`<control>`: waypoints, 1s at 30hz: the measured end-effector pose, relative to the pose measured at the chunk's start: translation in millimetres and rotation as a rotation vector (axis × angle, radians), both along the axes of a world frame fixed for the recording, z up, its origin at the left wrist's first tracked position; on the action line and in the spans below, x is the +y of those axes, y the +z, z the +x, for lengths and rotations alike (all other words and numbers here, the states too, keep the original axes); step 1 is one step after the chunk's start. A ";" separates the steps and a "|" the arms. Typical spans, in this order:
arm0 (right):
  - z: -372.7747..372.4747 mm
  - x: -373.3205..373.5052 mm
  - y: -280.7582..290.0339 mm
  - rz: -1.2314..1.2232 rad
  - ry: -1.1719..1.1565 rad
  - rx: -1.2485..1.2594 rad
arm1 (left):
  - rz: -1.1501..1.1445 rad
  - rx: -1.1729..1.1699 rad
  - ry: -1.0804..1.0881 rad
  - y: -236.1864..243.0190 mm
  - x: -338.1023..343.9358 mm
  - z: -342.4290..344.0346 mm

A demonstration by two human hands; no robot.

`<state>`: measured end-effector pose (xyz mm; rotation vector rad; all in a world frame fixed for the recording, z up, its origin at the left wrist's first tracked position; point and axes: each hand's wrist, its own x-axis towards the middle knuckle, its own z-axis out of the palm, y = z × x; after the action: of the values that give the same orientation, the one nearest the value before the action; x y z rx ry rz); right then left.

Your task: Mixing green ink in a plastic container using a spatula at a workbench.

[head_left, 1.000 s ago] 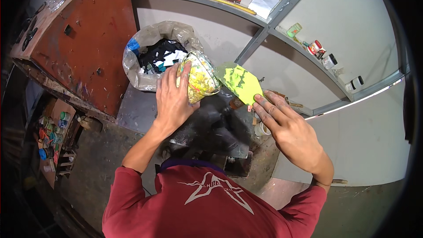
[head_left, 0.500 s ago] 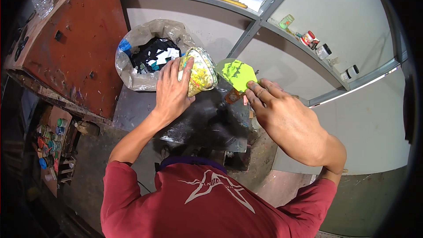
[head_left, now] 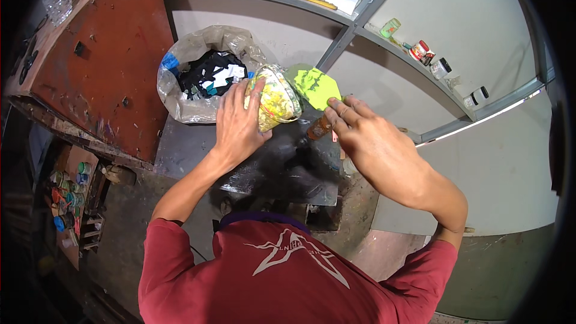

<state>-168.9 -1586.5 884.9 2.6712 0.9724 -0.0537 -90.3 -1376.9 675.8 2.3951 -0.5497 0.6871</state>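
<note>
My left hand [head_left: 235,121] is wrapped round the side of a small paint-splattered tub [head_left: 273,105], white with yellow smears and a thin wire handle. The tub is tilted over the dark table. Pinched in the fingers of my right hand [head_left: 378,150] is a thin, translucent disc, perhaps a lid [head_left: 316,88], with bright yellow-green paint over much of its face. Its left edge comes close to the tub's right rim; whether they touch, I cannot tell. A brown jar [head_left: 318,129] stands behind my right fingertips, partly hidden.
Behind the tub sits a clear plastic bag [head_left: 180,105] of black and white scraps. A brown wooden cabinet [head_left: 108,66] borders the left side. Small jars [head_left: 440,69] line the wall ledge at right; several paint pots [head_left: 72,198] stand low at left.
My right hand has brought the paint-covered disc a little to the left, closer to the tub. The tub and my left hand have shifted slightly right.
</note>
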 end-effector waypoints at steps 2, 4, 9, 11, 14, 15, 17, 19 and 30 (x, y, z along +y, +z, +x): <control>5.8 1.1 2.9 -0.007 -0.006 -0.012 | 0.005 0.008 -0.008 0.0 -1.6 0.1; 9.7 1.4 9.6 0.015 -0.066 0.032 | 0.065 -0.057 -0.034 -1.8 -4.0 1.8; 17.7 0.6 21.5 0.057 -0.082 0.013 | 0.093 -0.075 -0.054 5.6 -2.6 1.5; 11.3 -3.3 30.4 0.118 -0.100 -0.018 | 0.074 -0.083 -0.038 6.6 -1.4 1.6; -7.1 -10.2 29.3 0.117 -0.063 0.019 | 0.115 -0.063 -0.038 5.9 3.3 1.6; -11.1 -8.8 30.4 0.084 -0.077 0.068 | 0.125 -0.066 -0.042 6.0 4.5 1.8; -17.5 -7.2 29.6 0.036 -0.022 0.026 | 0.135 -0.070 -0.052 6.4 5.7 1.9; -20.8 -4.1 28.3 -0.013 0.025 -0.017 | 0.142 -0.074 -0.079 6.8 5.7 1.9; 22.0 0.7 27.2 0.069 -0.131 -0.023 | 0.087 -0.075 -0.128 8.7 -3.2 0.4</control>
<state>-146.9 -1585.7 912.1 2.7890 0.8047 -0.0178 -89.9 -1380.1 684.5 2.3969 -0.7721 0.7116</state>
